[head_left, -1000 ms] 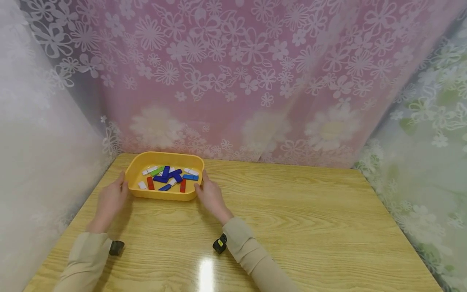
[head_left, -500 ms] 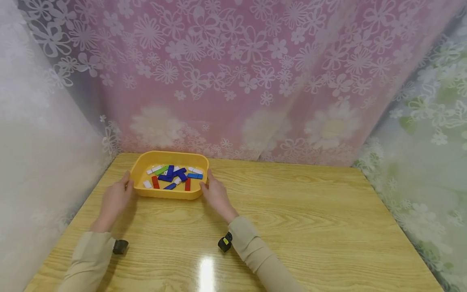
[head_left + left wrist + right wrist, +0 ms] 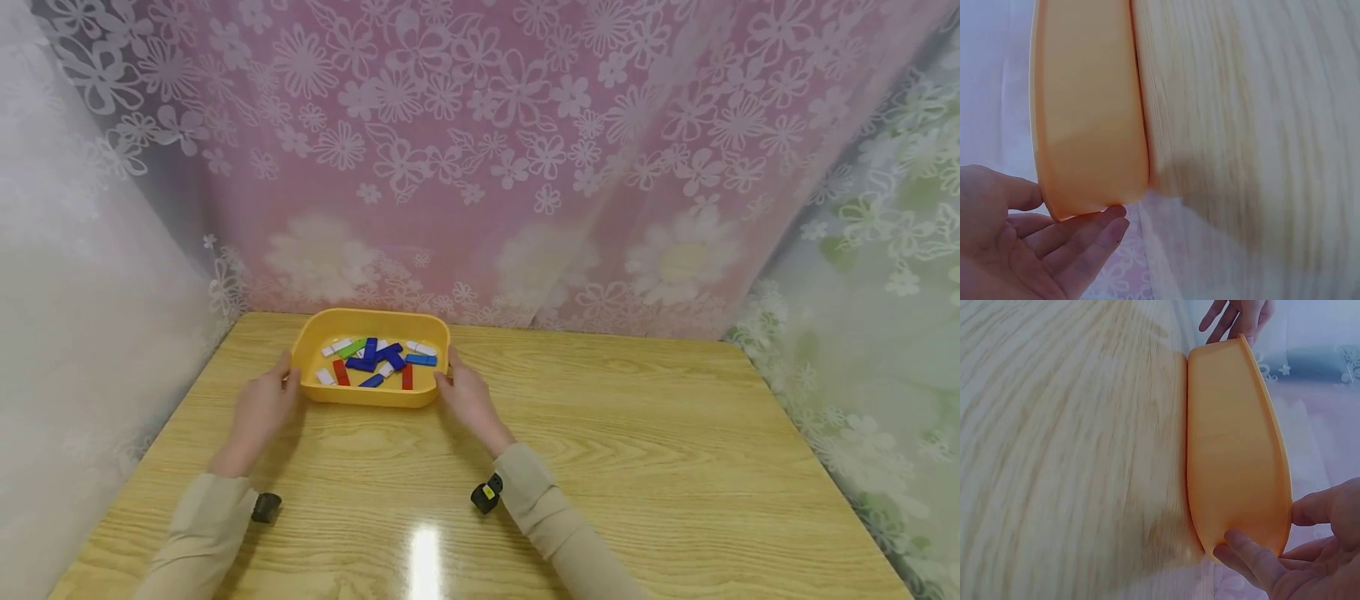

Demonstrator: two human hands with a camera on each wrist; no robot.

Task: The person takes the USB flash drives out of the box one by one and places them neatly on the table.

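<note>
A yellow plastic tray [image 3: 360, 397] sits on the wooden table, left of its middle, near the back edge. In it lie several small flat sticks, dark blue [image 3: 362, 364], white [image 3: 422, 348], green [image 3: 352, 347] and red [image 3: 407, 377], which look like capped USB sticks. My left hand [image 3: 261, 410] holds the tray's left end, thumb near the rim and fingers along the outer wall in the left wrist view. At the other end my right hand [image 3: 474, 405] grips the tray; the right wrist view shows two fingers [image 3: 1254, 556] on the near wall and the thumb by the rim.
A pink flowered curtain [image 3: 480, 167] hangs just behind the table's back edge. Pale sheets stand on the left [image 3: 97, 317] and right [image 3: 862, 375]. Bare wood table top [image 3: 637, 458] stretches to the right of the tray.
Both hands have moved to the right together, and the tray has slid right with them along the back of the table. The sticks stay in place inside it.
</note>
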